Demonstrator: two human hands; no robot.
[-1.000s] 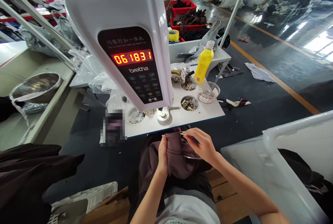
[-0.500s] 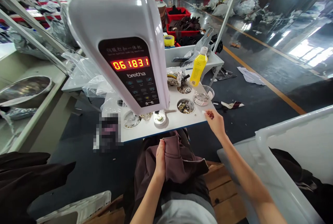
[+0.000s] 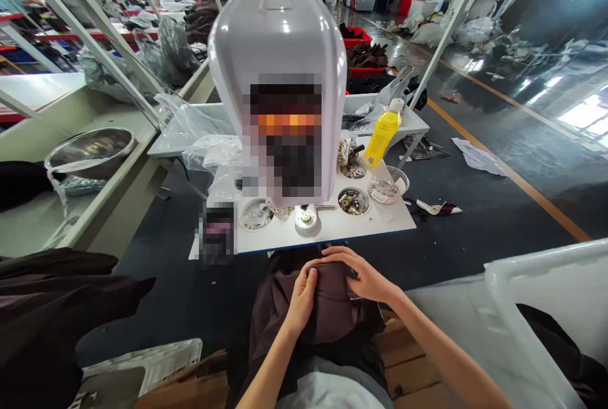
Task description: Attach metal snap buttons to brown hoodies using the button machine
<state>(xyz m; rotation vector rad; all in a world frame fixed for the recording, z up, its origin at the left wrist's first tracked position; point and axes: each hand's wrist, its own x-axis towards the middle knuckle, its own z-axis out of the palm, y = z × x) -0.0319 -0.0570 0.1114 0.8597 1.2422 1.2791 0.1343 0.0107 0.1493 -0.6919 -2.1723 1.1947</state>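
Note:
A dark brown garment (image 3: pixel 327 320) lies over my lap, below the front edge of the white machine table. Its upper edge is gripped by my left hand (image 3: pixel 303 298), with the thumb on top and the fingers hidden underneath. My right hand (image 3: pixel 365 275) closes on the same edge from the right, fingers across the top and thumb lower down. Whether a small piece is also in its fingers cannot be seen. Just beyond both hands is the round lower part (image 3: pixel 306 219) of a white button sewing machine (image 3: pixel 280 35).
Metal fasteners fill a round recess (image 3: pixel 353 201) in the white tabletop (image 3: pixel 380 222). Beside it are a clear tub (image 3: pixel 386 188) of small parts and a yellow bottle (image 3: pixel 384 133). A white bin (image 3: pixel 503 270) stands right; dark cloth (image 3: pixel 61 308) hangs left; a metal bowl (image 3: pixel 95 152) sits farther left.
My right hand has come from the table's right front corner, where it pinched a small white thing, to the garment's edge. My left hand still holds the garment. The view has shifted leftward.

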